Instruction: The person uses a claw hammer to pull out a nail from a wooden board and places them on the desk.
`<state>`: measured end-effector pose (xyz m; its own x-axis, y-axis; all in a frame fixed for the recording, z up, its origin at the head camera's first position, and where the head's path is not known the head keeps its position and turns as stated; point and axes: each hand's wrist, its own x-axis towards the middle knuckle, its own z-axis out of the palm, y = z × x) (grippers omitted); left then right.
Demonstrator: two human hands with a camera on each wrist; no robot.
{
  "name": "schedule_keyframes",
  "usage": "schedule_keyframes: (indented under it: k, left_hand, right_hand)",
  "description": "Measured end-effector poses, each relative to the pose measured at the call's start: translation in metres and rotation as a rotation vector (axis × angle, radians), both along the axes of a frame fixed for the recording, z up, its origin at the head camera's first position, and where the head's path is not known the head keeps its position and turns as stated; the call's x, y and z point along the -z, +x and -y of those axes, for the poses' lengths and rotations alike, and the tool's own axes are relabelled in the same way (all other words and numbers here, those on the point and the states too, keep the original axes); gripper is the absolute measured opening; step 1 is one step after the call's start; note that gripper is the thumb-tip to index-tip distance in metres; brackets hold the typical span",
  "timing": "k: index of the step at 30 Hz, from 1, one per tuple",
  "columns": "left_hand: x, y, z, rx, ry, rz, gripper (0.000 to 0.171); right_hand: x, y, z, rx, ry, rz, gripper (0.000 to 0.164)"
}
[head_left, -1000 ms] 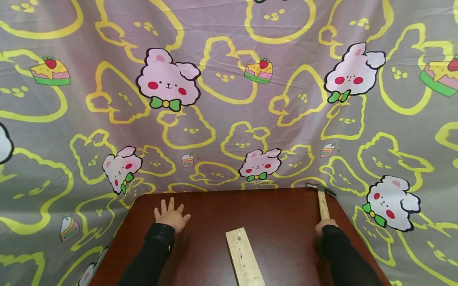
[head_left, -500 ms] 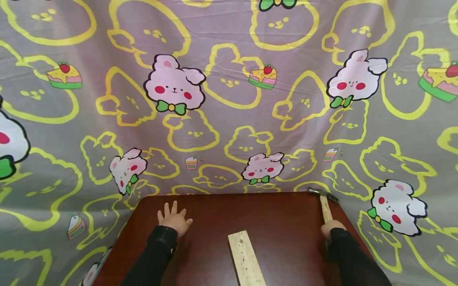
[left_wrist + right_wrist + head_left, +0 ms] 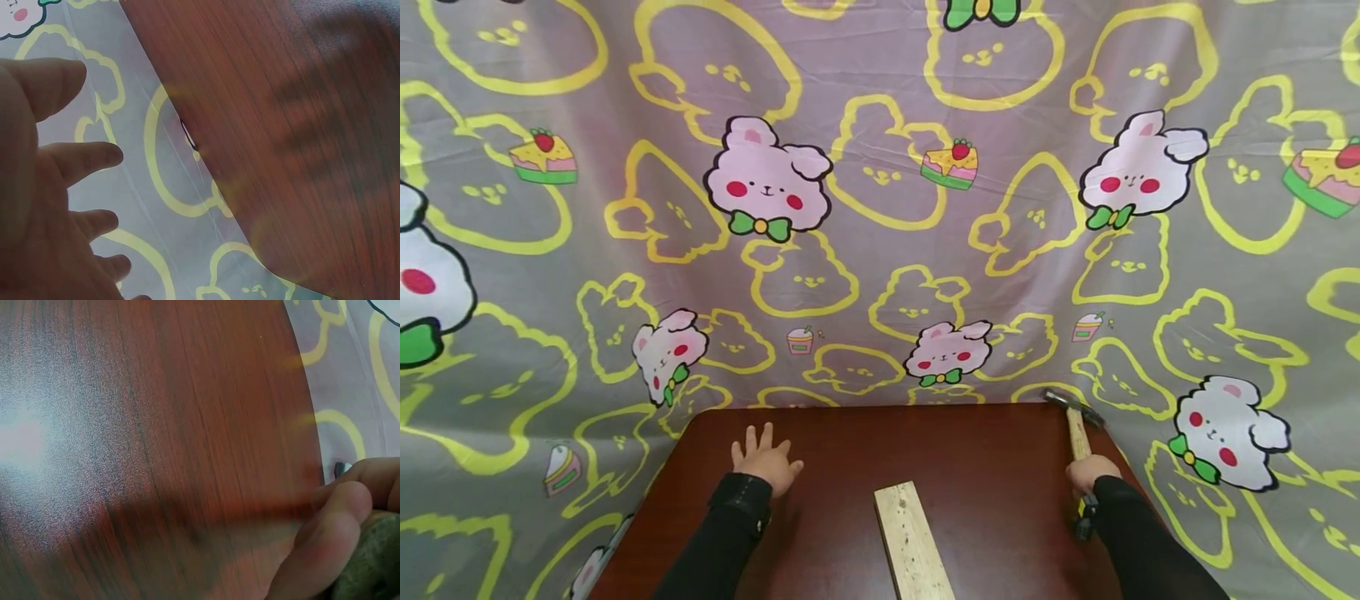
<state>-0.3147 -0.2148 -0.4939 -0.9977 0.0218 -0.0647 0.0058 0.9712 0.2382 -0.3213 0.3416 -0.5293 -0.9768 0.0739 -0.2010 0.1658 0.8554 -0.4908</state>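
In the head view a claw hammer [image 3: 1078, 435] with a pale wooden handle stands out at the right, its metal head toward the far right table corner. My right hand [image 3: 1092, 474] grips the handle, thumb and fingers curled round it. The right wrist view shows the thumb [image 3: 340, 519] bent over the handle. My left hand [image 3: 766, 467] is held over the left part of the table with fingers spread, holding nothing; its shadow falls on the tabletop. Between the hands lies a pale wooden plank [image 3: 910, 533], touched by neither.
The dark red-brown wooden table [image 3: 850, 450] has rounded far corners. A grey-pink cloth [image 3: 880, 250] printed with rabbits and yellow outlines hangs behind it and down both sides. Light glares off the tabletop in the right wrist view.
The head view has shifted slightly. My right hand still grips the hammer and has turned a little, so a yellow-and-black item under its wrist now shows. The left hand stays spread.
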Motion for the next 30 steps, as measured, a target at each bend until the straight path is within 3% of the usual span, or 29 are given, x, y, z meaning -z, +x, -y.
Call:
schedule_keyframes:
  k: [7,11,14,20,26,30]
  left_hand:
    - [-0.002,0.001,-0.002,0.009,0.011,-0.024,0.057]
    - [-0.004,0.003,-0.003,0.016,-0.004,-0.019,0.057]
    - [-0.006,0.005,-0.004,0.026,0.006,-0.026,0.057]
    - [-0.011,0.006,-0.002,0.036,0.015,-0.036,0.057]
    - [-0.019,-0.003,0.002,0.040,0.016,-0.096,0.058]
    - [-0.025,-0.007,0.000,0.056,0.000,-0.112,0.060]
  right_hand:
    - [0.002,-0.001,0.005,0.221,-0.303,-0.041,0.032]
    - [-0.002,-0.007,0.014,0.274,-0.399,-0.115,0.029]
    - [-0.008,-0.012,0.022,0.277,-0.396,-0.206,0.027]
    - [-0.028,-0.022,0.042,0.250,-0.286,-0.407,0.022]
    - [-0.048,-0.024,0.057,0.225,-0.283,-0.523,0.018]
    - [-0.055,-0.023,0.062,0.182,-0.236,-0.569,0.024]
